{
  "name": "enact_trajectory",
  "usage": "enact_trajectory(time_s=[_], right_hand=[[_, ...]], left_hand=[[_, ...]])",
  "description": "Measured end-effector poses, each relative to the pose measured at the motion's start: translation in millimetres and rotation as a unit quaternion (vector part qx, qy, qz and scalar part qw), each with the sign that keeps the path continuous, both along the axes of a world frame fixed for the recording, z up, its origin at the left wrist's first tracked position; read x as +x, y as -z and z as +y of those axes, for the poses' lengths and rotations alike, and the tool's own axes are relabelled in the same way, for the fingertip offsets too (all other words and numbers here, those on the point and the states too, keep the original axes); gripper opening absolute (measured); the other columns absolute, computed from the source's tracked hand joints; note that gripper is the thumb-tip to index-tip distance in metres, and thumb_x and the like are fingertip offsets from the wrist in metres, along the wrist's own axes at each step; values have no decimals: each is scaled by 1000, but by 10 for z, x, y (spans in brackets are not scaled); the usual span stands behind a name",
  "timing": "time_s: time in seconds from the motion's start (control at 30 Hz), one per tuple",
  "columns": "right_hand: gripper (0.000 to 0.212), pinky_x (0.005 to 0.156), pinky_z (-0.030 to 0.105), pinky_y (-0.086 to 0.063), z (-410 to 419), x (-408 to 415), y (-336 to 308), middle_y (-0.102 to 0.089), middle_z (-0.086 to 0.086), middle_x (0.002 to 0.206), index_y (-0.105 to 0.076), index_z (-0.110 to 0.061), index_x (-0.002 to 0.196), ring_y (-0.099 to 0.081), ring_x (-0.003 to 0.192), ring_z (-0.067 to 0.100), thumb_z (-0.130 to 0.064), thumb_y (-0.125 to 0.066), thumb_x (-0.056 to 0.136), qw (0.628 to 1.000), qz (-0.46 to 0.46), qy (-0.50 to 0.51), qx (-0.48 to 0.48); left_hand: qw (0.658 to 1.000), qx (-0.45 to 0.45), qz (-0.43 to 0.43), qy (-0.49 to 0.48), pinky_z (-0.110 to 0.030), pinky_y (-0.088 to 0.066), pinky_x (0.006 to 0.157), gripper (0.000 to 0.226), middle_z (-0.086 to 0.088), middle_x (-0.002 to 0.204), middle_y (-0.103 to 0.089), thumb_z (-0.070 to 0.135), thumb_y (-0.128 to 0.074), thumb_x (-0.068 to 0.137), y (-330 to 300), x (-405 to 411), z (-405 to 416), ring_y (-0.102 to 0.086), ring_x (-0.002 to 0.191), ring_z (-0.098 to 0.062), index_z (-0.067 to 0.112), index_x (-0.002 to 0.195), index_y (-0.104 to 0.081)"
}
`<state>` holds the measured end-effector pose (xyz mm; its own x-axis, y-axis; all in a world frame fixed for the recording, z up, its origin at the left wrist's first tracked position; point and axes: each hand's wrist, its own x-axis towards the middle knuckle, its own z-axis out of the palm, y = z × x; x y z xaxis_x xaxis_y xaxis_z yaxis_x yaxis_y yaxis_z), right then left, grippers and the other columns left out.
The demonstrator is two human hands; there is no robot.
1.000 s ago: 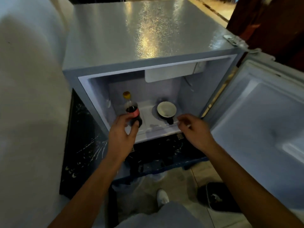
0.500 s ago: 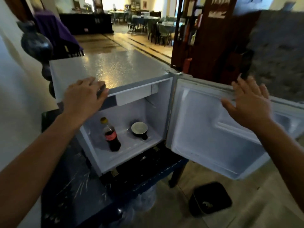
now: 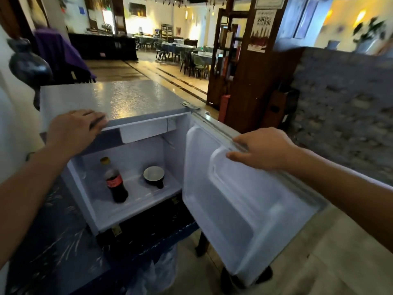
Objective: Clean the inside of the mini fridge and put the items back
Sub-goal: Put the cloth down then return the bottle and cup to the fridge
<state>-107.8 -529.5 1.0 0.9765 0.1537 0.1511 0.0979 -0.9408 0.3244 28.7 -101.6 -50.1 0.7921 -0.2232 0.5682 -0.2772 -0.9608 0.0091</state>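
Observation:
The grey mini fridge [image 3: 127, 99] stands on a dark table with its door [image 3: 244, 209] swung out to the right. Inside, on the white floor, a dark cola bottle [image 3: 116, 184] with a red label and yellow cap stands upright at the left. A dark cup [image 3: 154, 175] with a white inside sits to its right. My left hand [image 3: 74, 128] lies flat on the fridge's top front edge, fingers apart. My right hand [image 3: 261, 147] grips the top edge of the open door.
The dark table [image 3: 53, 241] carries the fridge. A clear plastic bag [image 3: 157, 271] hangs below its front edge. A dark round object [image 3: 29, 64] juts from the left wall. A wooden bookshelf [image 3: 234, 60] and a stone wall [image 3: 344, 103] stand behind the door.
My left hand let go of the cola bottle and moved up onto the fridge top. My right hand went from the fridge floor to the door and closed on its top edge. The view rose.

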Motion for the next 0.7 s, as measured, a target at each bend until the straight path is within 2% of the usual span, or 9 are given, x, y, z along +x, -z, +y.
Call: enact_trajectory(time_s=[0.07,0.13,0.27,0.37,0.43,0.53,0.7], right_hand=[[78,90,41,-52,169,-66,-18,-64,-7,126,-52,-38,133,-58,119,17,-85,-22,80,997,40,-30,63],[73,101,42,-45,395,-122,-11,-55,-6,139,-48,-37,139,-47,132,18,-81,-27,84,990,52,-76,108],[74,122,39,-17,924,-75,140,-31,-4,159,-33,-24,151,-18,150,14,-69,-25,94,971,52,-161,167],[77,124,37,-5,1292,194,350,-18,-1,164,-22,-20,155,-5,152,12,-68,-23,95,955,50,-203,212],[76,125,38,-2,1469,418,479,-13,-1,165,-18,-20,156,-1,152,12,-67,-23,96,948,36,-230,218],[77,125,38,-2,1669,717,609,-10,0,165,-13,-20,156,1,152,13,-67,-21,97,945,3,-252,207],[83,124,38,3,1964,1037,701,0,6,166,-2,-14,156,7,152,19,-67,-20,95,951,-24,-253,177]], left_hand=[[1000,-3,10,-4,-54,-55,86,43,-16,124,-69,45,-45,100,-1,20,11,-64,106,-43,15,124,-65],[999,-9,36,-18,-52,-54,90,43,-14,127,-67,46,-44,101,-29,12,38,-63,110,-41,17,126,-64],[995,-13,97,-9,-48,-49,96,47,-8,135,-63,50,-42,101,-117,1,75,-58,121,-36,21,133,-60],[988,-15,153,22,-45,-43,104,43,-3,143,-58,46,-44,101,-207,42,208,-53,130,-29,25,136,-57],[976,-54,205,45,-43,-39,108,40,-3,144,-57,43,-43,103,-289,86,332,-51,132,-27,26,136,-59],[958,-88,272,15,-43,-34,112,47,-4,151,-50,51,-32,104,-412,153,479,-46,136,-27,29,140,-54],[949,-69,308,14,-41,-27,117,55,3,158,-39,58,-27,102,-471,118,519,-37,145,-23,31,149,-41]])
